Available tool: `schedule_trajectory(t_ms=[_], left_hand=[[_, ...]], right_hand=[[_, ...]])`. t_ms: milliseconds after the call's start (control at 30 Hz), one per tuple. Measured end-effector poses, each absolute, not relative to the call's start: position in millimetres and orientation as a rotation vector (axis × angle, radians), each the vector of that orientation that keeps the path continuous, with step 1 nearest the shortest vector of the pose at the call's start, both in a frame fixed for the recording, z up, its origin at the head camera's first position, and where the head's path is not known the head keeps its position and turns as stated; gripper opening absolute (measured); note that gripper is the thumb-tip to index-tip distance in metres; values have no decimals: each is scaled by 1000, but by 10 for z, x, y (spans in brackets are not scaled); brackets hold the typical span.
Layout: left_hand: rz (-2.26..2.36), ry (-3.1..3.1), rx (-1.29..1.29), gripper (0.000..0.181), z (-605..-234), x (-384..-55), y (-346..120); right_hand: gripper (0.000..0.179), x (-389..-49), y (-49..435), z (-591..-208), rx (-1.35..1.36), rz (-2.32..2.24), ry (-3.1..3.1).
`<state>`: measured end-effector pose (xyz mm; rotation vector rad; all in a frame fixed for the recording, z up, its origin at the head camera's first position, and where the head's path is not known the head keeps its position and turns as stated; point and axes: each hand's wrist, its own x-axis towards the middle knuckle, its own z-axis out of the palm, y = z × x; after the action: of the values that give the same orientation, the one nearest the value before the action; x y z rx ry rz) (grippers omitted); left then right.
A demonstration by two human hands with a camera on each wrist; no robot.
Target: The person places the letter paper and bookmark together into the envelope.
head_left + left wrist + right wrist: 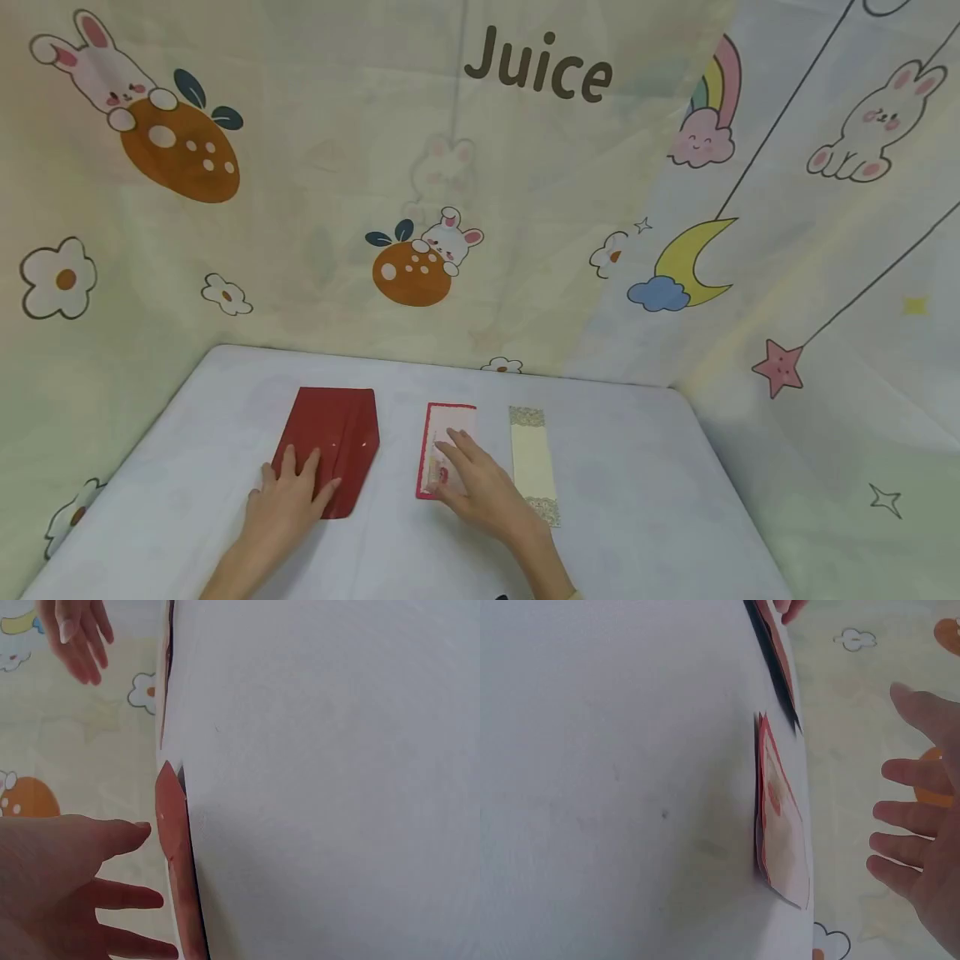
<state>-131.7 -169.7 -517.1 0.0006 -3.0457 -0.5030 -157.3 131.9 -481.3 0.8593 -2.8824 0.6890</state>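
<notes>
A dark red envelope with a pointed flap to its right lies on the white table. Over its near part, my left hand has its fingers spread; the left wrist view shows those fingers close to the envelope, but contact is unclear. My right hand hovers over a pale card with a red border, covering part of it. In the right wrist view the card looks folded, its layers slightly parted, and the loosely extended right fingers stand apart from it.
A long cream strip with patterned ends lies to the right of the card, its near part partly behind the right hand. The white tabletop ends against a cloth backdrop printed with rabbits, flowers and a moon.
</notes>
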Motion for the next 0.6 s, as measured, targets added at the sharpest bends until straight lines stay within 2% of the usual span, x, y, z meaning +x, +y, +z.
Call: schedule_trajectory(t_ms=[600], left_hand=[[-467,-3040,17,63,-5207,-1280,-1625]], right_hand=[[61,-1599,776,-4882,989,665,-3030]])
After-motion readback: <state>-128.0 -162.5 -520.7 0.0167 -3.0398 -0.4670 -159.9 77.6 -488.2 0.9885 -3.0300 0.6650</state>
